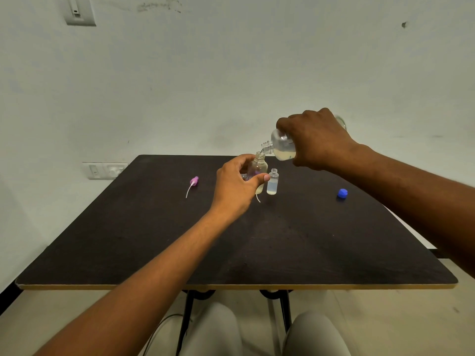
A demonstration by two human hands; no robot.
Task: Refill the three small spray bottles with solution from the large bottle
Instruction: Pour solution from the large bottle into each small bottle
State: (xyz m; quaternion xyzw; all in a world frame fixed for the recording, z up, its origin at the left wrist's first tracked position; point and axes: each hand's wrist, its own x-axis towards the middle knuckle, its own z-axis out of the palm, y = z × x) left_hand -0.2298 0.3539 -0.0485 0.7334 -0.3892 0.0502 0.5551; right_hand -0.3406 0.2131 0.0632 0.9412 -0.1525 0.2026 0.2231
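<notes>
One small clear spray bottle (pixel 259 167), gripped by the left hand (pixel 235 185), takes solution from the large tilted clear bottle (pixel 281 147) gripped by the right hand (pixel 314 140); its uncapped neighbour bottle (pixel 272 182) looks part-filled; a third isn't visible.

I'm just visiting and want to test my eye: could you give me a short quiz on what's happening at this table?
1. True or false: the right hand tilts the large bottle over a small bottle that the left hand holds.
2. What colour is the cap lying on the table? A) red B) blue C) green
3. Fill in: the pink spray top lies to the ____ of the left hand.

Key: 1 true; 2 B; 3 left.
</notes>
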